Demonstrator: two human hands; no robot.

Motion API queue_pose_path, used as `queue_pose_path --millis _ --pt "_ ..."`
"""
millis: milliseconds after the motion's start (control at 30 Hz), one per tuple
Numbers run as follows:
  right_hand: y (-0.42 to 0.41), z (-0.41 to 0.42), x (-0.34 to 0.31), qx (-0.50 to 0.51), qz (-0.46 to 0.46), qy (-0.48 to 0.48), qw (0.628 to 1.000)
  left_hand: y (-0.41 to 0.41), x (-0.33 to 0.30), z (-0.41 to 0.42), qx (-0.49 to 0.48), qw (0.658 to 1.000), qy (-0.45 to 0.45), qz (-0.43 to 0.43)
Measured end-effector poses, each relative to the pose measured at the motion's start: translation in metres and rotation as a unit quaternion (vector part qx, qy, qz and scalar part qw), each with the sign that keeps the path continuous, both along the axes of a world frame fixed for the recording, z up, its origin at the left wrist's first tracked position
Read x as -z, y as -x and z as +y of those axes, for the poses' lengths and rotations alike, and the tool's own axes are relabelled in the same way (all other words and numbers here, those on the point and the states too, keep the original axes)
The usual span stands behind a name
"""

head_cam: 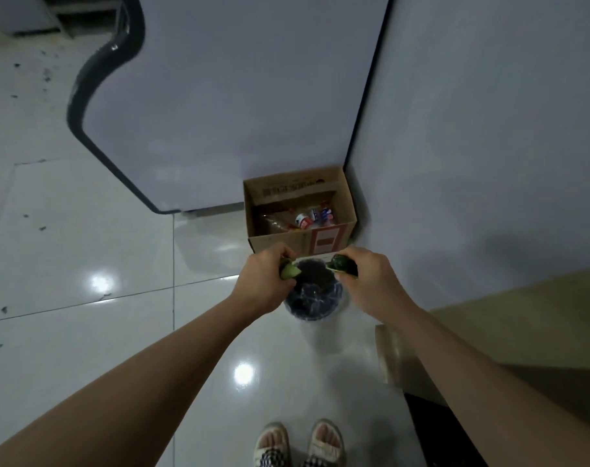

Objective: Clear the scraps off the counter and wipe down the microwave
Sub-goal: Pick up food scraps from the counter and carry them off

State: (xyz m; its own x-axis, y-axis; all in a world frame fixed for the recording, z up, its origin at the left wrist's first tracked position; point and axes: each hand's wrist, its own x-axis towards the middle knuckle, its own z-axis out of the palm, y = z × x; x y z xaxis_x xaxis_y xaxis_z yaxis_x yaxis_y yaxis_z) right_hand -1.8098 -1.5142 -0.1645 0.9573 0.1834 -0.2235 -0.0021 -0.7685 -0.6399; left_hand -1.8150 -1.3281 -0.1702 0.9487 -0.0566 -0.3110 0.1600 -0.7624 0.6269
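Note:
I look down at a small round bin (312, 299) lined with a dark bag, standing on the tiled floor. My left hand (265, 281) grips green vegetable scraps (55, 271) over the bin's left rim. My right hand (367, 278) grips a dark green scrap (340, 263) over the bin's right rim. Both hands have their fingers curled round the scraps. The counter and the microwave are out of view.
An open cardboard box (300, 210) with bottles and packets stands just behind the bin, in the corner beside a tall white appliance (236, 96). A beige cabinet edge (522, 325) juts in at the right. My slippered feet (300, 443) stand on glossy tiles (84, 264).

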Motion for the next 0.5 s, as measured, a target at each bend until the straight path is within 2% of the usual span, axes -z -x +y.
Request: queue_pose_path --millis 233,500 --pt "-0.015 0.005 0.139 0.029 -0.021 0.001 0.999 -0.019 0.140 -0.005 0.003 1.000 -0.004 0.001" --pt "-0.045 0.005 0.313 0.016 -0.019 0.031 0.999 -0.047 0.306 -0.020 0.015 0.999 -0.029 -0.005"
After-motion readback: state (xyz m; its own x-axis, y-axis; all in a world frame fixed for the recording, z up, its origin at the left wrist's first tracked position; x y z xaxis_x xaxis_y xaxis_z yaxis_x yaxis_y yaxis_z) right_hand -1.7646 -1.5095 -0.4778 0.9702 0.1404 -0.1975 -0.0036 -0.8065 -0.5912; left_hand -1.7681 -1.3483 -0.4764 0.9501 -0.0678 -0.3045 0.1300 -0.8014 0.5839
